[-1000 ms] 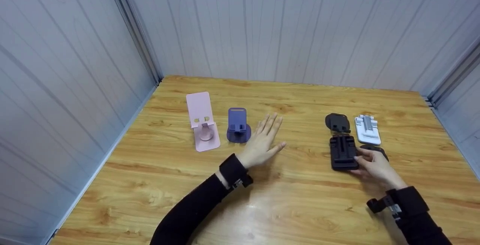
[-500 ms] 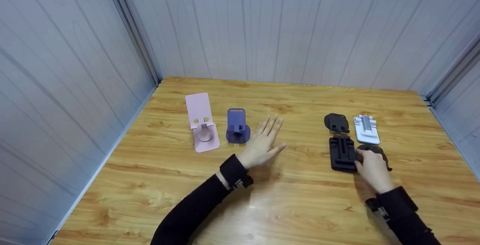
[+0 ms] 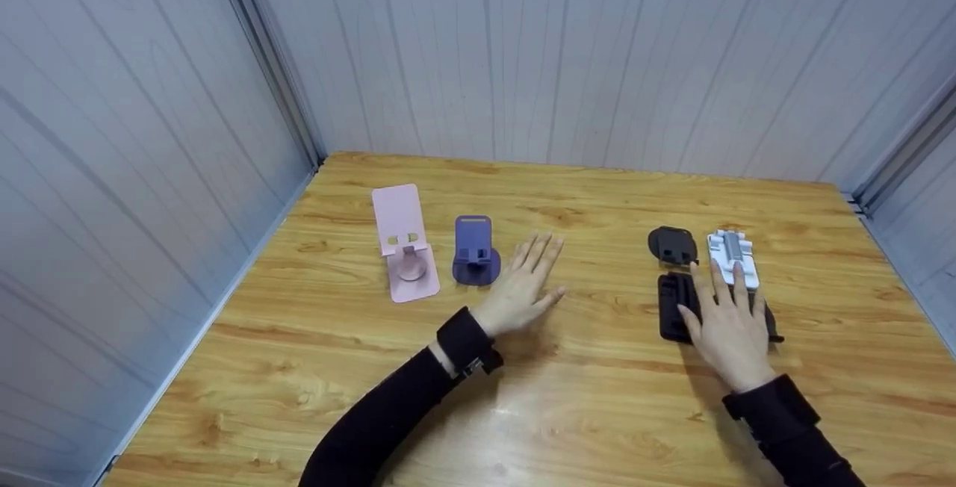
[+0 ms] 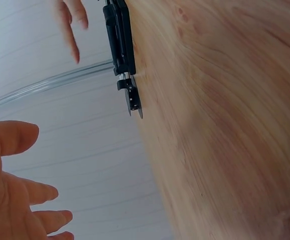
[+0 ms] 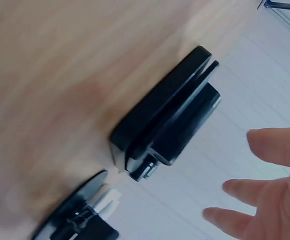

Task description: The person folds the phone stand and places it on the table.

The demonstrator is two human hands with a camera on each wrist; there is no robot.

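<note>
My left hand is spread with straight fingers, low over the table just right of a small purple phone stand. My right hand hovers with fingers extended over several folded phone stands and holds nothing. Below its thumb lies a folded black phone stand, which the right wrist view shows flat on the wood. A second black one with a round base is mostly hidden under the palm. The fingertips overlap the lower end of a folded white phone stand.
Another folded black stand with a round base lies behind the rectangular one. A pink phone stand stands unfolded at the left beside the purple one. Pale panel walls enclose the wooden table at the back and sides.
My right hand has let go of the rectangular black stand, which is now down on the table, and has risen with its fingers straightened. The left hand has stayed in place.
</note>
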